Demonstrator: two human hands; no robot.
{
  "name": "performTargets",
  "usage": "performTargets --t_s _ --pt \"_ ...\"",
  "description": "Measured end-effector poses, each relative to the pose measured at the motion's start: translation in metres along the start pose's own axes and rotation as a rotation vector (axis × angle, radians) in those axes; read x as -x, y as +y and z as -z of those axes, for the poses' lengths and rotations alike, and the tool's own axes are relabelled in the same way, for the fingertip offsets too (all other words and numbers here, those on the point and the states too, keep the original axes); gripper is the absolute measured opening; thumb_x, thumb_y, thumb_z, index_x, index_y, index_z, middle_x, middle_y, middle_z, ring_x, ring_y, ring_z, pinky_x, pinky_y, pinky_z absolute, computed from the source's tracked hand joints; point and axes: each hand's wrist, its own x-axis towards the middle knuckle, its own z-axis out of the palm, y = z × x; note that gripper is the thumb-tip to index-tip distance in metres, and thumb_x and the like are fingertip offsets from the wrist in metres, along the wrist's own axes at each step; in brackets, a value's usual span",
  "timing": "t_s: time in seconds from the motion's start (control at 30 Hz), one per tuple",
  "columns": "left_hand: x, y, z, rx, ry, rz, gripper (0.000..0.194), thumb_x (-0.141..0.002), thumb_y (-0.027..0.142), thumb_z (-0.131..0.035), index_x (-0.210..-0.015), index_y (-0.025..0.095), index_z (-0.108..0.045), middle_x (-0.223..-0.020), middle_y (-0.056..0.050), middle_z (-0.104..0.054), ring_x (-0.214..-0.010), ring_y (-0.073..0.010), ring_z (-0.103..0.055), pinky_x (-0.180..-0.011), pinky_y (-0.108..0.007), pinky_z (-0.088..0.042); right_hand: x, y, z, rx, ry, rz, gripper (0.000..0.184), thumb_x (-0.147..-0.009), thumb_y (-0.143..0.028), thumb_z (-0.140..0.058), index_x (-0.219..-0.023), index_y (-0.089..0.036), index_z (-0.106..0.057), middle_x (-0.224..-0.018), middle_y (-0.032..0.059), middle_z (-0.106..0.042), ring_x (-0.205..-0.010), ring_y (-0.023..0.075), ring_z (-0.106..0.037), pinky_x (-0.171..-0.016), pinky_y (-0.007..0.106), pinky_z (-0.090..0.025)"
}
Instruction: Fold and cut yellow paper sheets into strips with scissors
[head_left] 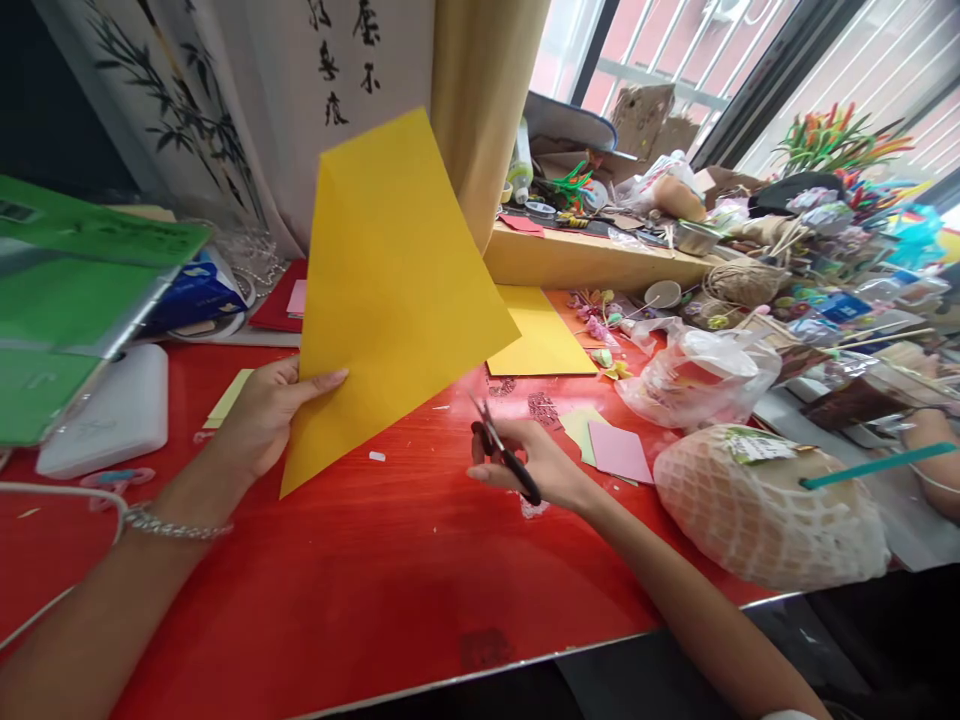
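Note:
My left hand point(266, 415) pinches a large yellow sheet of paper point(390, 300) near its lower left edge, thumb on the front. The sheet stands tilted up above the table, one corner pointing right. In my right hand point(536, 460) is a pair of scissors point(517, 468) with black handles, blades pointing up and left, apart from the paper. Behind the sheet, more yellow paper point(544, 335) lies flat on the table. Right of the scissors rest a pink paper square point(620, 450) and a pale green one point(581, 435).
The red table point(420, 600) carries a net-wrapped coconut point(772, 510) with a teal straw at right, near another person's arm point(934, 460). A plastic bag point(697, 370) and craft clutter sit behind it. At left are a green packet point(82, 310) and a white box point(112, 410).

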Motion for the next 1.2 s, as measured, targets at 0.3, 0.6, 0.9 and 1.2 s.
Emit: performTargets --t_s 0.3,0.6,0.9,1.2 --pt "-0.005 -0.003 0.005 -0.006 0.028 -0.06 0.035 -0.058 0.024 -0.083 -0.09 0.015 -0.071 -0.101 -0.007 -0.073 -0.076 -0.0158 -0.07 -0.063 -0.019 -0.058 -0.009 0.016 0.001 0.148 0.012 -0.239 0.034 -0.073 -0.047 -0.065 -0.068 -0.019 -0.046 -0.063 -0.0037 -0.044 -0.06 0.0107 -0.039 -0.056 0.026 -0.028" --pt "-0.003 -0.004 0.004 0.011 -0.006 -0.089 0.029 -0.06 0.021 -0.082 -0.087 0.015 -0.072 -0.092 -0.005 -0.074 -0.073 -0.014 -0.07 -0.062 -0.017 -0.057 -0.008 0.014 0.005 -0.124 -0.036 -0.194 0.039 -0.075 -0.052 -0.062 -0.065 -0.019 -0.043 -0.061 -0.0044 -0.04 -0.055 0.0088 -0.038 -0.053 0.025 -0.025" --pt "0.003 -0.002 0.003 -0.059 -0.002 -0.133 0.032 -0.06 0.024 -0.082 -0.09 0.017 -0.072 -0.097 -0.004 -0.074 -0.079 -0.0178 -0.07 -0.062 -0.02 -0.059 -0.006 0.015 0.004 -0.179 -0.072 -0.121 0.049 -0.075 -0.062 -0.057 -0.06 -0.018 -0.043 -0.056 -0.003 -0.043 -0.053 0.0089 -0.04 -0.051 0.025 -0.027" --pt "0.006 0.001 0.001 -0.072 0.032 -0.12 0.029 -0.06 0.022 -0.082 -0.087 0.017 -0.073 -0.098 -0.003 -0.074 -0.08 -0.019 -0.07 -0.062 -0.021 -0.059 -0.002 0.007 0.003 -0.197 -0.126 -0.161 0.056 -0.068 -0.072 -0.057 -0.06 -0.018 -0.043 -0.057 -0.0032 -0.042 -0.052 0.0081 -0.035 -0.049 0.025 -0.024"
